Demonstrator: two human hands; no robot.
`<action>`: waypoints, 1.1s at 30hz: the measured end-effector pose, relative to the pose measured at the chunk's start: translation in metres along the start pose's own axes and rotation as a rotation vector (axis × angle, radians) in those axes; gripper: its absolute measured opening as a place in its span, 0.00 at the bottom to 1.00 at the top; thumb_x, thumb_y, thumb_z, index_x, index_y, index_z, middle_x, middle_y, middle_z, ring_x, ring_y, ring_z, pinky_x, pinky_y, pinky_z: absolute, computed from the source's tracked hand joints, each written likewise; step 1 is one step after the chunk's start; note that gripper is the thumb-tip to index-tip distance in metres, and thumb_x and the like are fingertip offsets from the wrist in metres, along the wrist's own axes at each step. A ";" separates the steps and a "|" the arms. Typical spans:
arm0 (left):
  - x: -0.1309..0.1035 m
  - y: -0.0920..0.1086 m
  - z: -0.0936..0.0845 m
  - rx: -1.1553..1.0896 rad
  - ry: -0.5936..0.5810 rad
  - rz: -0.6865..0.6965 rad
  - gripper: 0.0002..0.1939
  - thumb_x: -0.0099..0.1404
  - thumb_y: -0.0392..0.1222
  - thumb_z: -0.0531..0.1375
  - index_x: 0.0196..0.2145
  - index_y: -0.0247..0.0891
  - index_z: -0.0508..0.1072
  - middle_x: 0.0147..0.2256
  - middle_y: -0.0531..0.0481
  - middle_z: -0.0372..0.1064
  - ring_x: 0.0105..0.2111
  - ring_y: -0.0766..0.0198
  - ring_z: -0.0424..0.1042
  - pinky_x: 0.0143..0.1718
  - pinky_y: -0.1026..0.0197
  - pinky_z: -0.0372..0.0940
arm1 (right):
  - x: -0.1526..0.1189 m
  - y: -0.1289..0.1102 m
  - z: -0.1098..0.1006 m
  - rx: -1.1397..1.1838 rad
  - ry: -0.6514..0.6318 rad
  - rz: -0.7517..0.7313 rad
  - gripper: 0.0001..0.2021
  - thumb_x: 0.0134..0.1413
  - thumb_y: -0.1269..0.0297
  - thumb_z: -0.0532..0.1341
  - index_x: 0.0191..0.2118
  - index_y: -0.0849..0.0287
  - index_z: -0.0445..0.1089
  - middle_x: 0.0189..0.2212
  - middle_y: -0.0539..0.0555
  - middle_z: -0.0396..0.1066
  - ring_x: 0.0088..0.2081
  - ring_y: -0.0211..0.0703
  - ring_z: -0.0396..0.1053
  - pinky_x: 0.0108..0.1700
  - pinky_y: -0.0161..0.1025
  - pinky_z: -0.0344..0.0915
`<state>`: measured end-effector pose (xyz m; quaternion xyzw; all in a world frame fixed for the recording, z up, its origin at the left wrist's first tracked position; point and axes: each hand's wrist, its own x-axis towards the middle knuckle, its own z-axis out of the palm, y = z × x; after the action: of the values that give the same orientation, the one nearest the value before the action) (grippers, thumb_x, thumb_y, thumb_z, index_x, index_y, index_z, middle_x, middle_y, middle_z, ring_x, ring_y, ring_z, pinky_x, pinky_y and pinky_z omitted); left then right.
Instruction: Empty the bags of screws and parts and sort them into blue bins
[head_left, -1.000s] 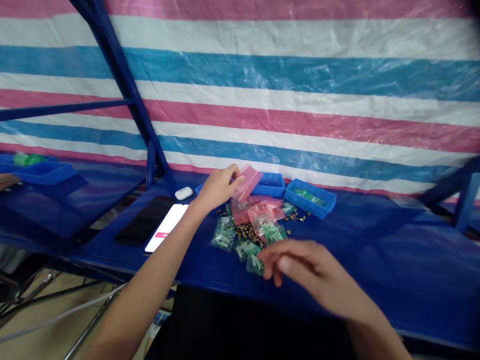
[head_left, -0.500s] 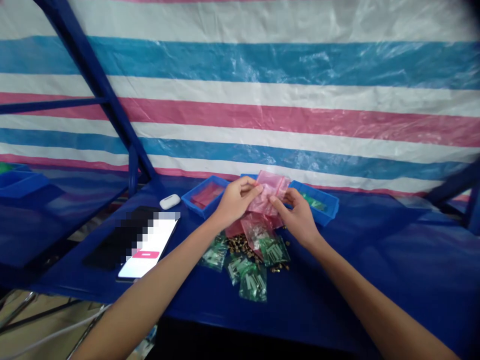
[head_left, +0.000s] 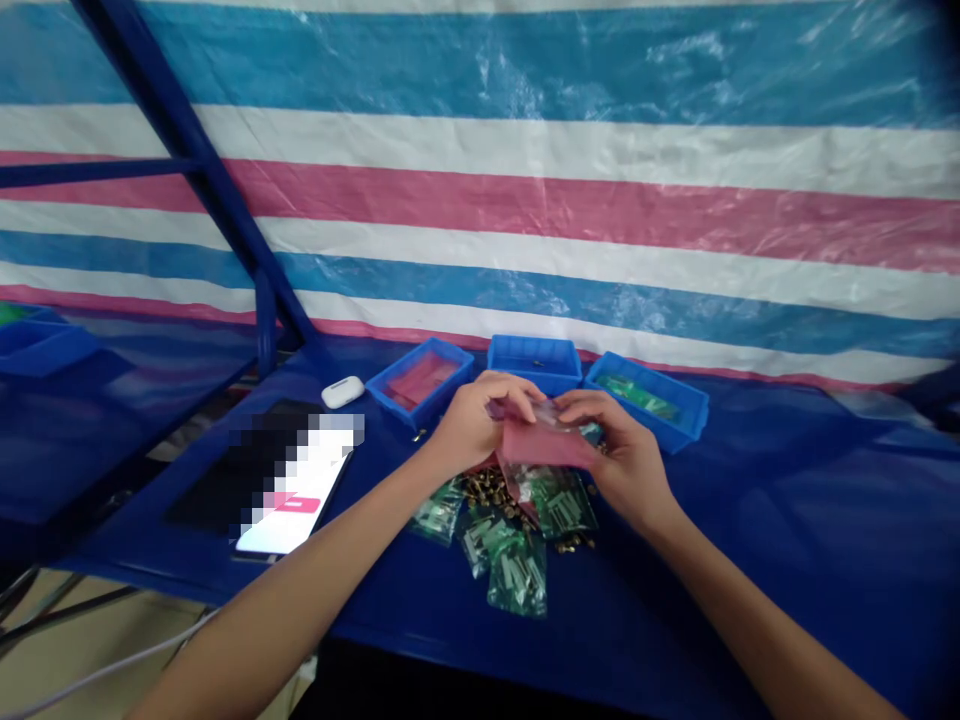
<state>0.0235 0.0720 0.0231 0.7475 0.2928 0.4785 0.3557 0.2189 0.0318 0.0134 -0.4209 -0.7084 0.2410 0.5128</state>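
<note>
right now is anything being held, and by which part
A pink plastic bag, held by its opposite sides: left hand on one, right hand on the other.

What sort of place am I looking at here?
Probably a makeshift workspace for small parts: gold-coloured pieces lie heaped beside green bags on a blue table, blue bins stand behind them, and a striped sheet forms the backdrop.

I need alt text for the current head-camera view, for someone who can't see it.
The left hand and right hand hold a pink plastic bag over brass-coloured parts and green bags on a blue table. Behind are three blue trays; to the left lie a lit phone and a small white case.
</note>
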 end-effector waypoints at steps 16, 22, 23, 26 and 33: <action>-0.007 0.004 0.008 -0.099 -0.098 -0.346 0.19 0.58 0.49 0.65 0.43 0.35 0.72 0.40 0.43 0.76 0.38 0.57 0.75 0.37 0.58 0.70 | -0.002 -0.004 0.002 0.155 -0.024 0.263 0.10 0.57 0.59 0.63 0.43 0.56 0.70 0.39 0.53 0.76 0.40 0.46 0.73 0.42 0.41 0.68; 0.004 0.009 -0.011 -0.053 0.001 -0.325 0.18 0.59 0.51 0.64 0.39 0.33 0.75 0.37 0.43 0.77 0.36 0.58 0.76 0.36 0.58 0.70 | -0.003 -0.008 0.002 0.110 0.031 0.268 0.13 0.57 0.57 0.63 0.45 0.55 0.68 0.37 0.53 0.74 0.38 0.43 0.72 0.39 0.38 0.68; 0.008 0.009 -0.022 -0.035 0.075 -0.309 0.18 0.60 0.51 0.63 0.41 0.33 0.74 0.38 0.42 0.77 0.35 0.58 0.76 0.36 0.58 0.70 | -0.003 -0.009 0.001 0.090 0.056 0.262 0.13 0.57 0.57 0.63 0.46 0.55 0.68 0.37 0.52 0.74 0.37 0.43 0.72 0.38 0.37 0.68; 0.016 0.006 -0.067 0.301 0.274 -0.261 0.18 0.59 0.50 0.64 0.40 0.32 0.75 0.39 0.42 0.77 0.37 0.57 0.75 0.39 0.58 0.68 | -0.002 -0.010 0.000 0.034 0.083 0.243 0.12 0.58 0.57 0.61 0.46 0.55 0.69 0.35 0.52 0.73 0.36 0.42 0.71 0.36 0.36 0.67; 0.006 -0.006 -0.142 0.766 0.176 -0.293 0.18 0.58 0.50 0.63 0.42 0.36 0.76 0.39 0.46 0.77 0.38 0.55 0.74 0.38 0.60 0.64 | -0.002 -0.012 0.001 -0.122 -0.062 0.236 0.12 0.60 0.55 0.59 0.43 0.54 0.72 0.38 0.52 0.75 0.35 0.42 0.72 0.35 0.36 0.67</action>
<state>-0.1060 0.1160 0.0628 0.7324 0.5821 0.3415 0.0896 0.2141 0.0235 0.0213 -0.5240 -0.6828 0.2689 0.4322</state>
